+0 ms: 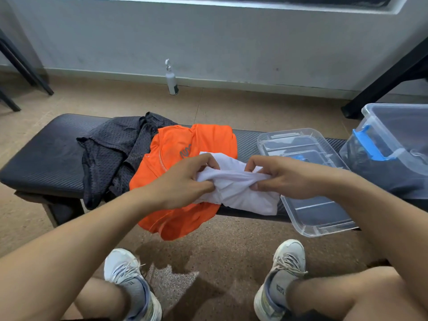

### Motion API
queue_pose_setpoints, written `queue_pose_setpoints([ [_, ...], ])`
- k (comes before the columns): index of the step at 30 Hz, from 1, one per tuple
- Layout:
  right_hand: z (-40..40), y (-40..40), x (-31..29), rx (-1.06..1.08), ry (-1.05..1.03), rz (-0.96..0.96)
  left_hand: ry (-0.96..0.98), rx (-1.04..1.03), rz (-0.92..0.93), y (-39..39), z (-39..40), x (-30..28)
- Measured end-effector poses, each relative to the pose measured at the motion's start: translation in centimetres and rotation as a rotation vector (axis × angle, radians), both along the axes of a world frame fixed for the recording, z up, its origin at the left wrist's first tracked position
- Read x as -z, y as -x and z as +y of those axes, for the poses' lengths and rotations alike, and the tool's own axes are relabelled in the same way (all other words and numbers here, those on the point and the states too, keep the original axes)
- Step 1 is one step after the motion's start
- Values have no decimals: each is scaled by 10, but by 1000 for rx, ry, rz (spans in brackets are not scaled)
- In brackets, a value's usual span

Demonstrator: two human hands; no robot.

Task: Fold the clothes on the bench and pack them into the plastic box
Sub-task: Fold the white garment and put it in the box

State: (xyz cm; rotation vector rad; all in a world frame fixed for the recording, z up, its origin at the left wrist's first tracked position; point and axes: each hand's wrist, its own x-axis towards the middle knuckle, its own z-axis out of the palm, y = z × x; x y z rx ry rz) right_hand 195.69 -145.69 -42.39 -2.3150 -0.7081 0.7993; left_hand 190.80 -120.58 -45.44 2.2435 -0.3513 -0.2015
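Here: two hands, left hand (183, 179), right hand (284, 177), grip one white garment (243, 188).

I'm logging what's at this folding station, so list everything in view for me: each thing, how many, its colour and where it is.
white garment: one, white, held over the bench's front edge
orange shirt: one, orange, mid bench, hanging over the front
mesh garment: one, dark grey, bench left of the orange shirt
bench: one, black
lid: one, clear, right end of bench
plastic box: one, clear with blue latch, far right
spray bottle: one, white, floor by the wall
shoes: two, white, on the floor
left hand: gripping the white garment
right hand: gripping the white garment
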Motion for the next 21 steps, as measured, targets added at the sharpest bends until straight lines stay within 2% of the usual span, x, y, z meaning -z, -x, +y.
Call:
queue_pose_setpoints([
  [3,-3,-3,-1,58,-54,49,26,-37,19,-5,0,-5],
  [12,3,-20,23,255,93,-221,35,-150,100,-24,0,3],
  [15,7,-21,25,233,158,-238,-2,-106,88,-29,1,7],
  [18,10,-21,27,191,236,-222,9,-160,29,-38,1,18],
  [21,14,-21,27,146,279,-265,-35,-205,50,-44,1,25],
])
